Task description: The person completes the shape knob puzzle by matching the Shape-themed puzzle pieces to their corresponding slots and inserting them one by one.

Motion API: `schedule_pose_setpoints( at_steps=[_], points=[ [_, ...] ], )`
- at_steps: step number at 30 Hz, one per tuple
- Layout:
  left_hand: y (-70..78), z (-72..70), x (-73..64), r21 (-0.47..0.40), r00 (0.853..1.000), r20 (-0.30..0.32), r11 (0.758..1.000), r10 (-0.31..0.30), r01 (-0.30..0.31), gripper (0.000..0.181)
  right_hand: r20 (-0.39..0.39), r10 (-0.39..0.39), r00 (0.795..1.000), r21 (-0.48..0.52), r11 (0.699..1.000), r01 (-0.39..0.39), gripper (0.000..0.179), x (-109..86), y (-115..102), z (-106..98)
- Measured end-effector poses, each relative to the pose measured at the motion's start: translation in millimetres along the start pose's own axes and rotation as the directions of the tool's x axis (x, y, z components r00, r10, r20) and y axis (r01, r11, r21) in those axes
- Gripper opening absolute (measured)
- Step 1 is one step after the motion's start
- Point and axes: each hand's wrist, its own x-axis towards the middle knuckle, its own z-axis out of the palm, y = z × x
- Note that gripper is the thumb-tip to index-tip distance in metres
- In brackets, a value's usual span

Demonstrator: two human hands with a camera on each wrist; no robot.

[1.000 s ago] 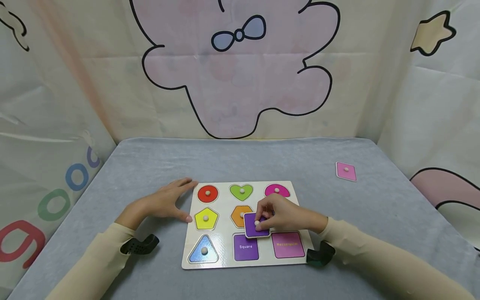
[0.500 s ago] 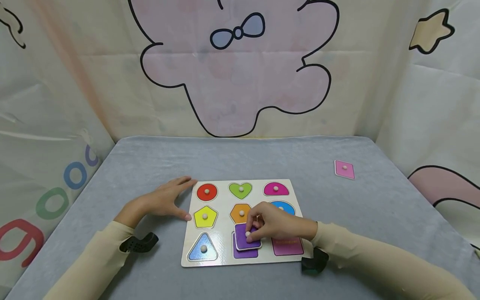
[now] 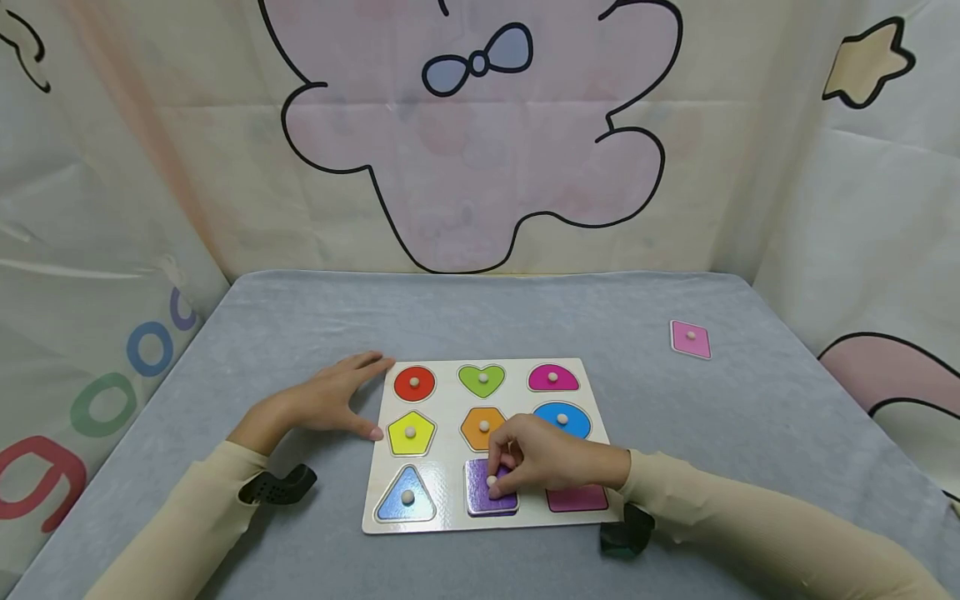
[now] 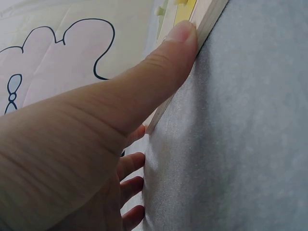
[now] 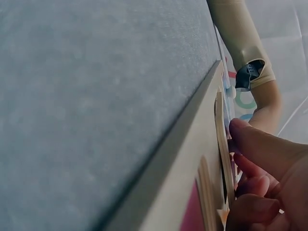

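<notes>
My right hand (image 3: 551, 454) pinches the white knob of a purple square puzzle piece (image 3: 477, 492). That piece lies over the square recess in the bottom row of a white shape-puzzle board (image 3: 447, 433). In the right wrist view, the piece's edge (image 5: 222, 139) stands slightly proud of the board. My left hand (image 3: 322, 400) rests at the board's left side, thumb on its edge and fingers straight by the upper corner. The left wrist view shows the thumb (image 4: 168, 57) pressing on the board's rim. A pink rectangle recess (image 3: 577, 500) is partly hidden by my right hand.
A loose pink piece with a knob (image 3: 690, 339) lies on the blue-grey cloth at the right. Several knobbed shapes sit in the board, among them a red circle (image 3: 414, 384), a blue triangle (image 3: 406, 496) and a blue oval (image 3: 564, 418). Printed curtains surround the table.
My right hand has carried the purple square left and down from beside the orange hexagon, and lowered it onto the square recess. The left hand stays in place.
</notes>
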Motion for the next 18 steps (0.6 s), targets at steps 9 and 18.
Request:
schedule_pose_setpoints(
  at_steps=[9, 18],
  points=[
    [-1.3, 0.5, 1.0, 0.006, 1.0, 0.001, 1.0, -0.003, 0.003, 0.109, 0.02, 0.028, 0.999, -0.023, 0.999, -0.027, 0.018, -1.0, -2.4, 1.2],
    [1.0, -1.1, -0.6, 0.006, 1.0, -0.003, 1.0, 0.014, -0.014, 0.109, 0.022, 0.057, 0.998, -0.065, 0.996, -0.055, 0.019, -0.3, -5.2, 1.4]
  ],
)
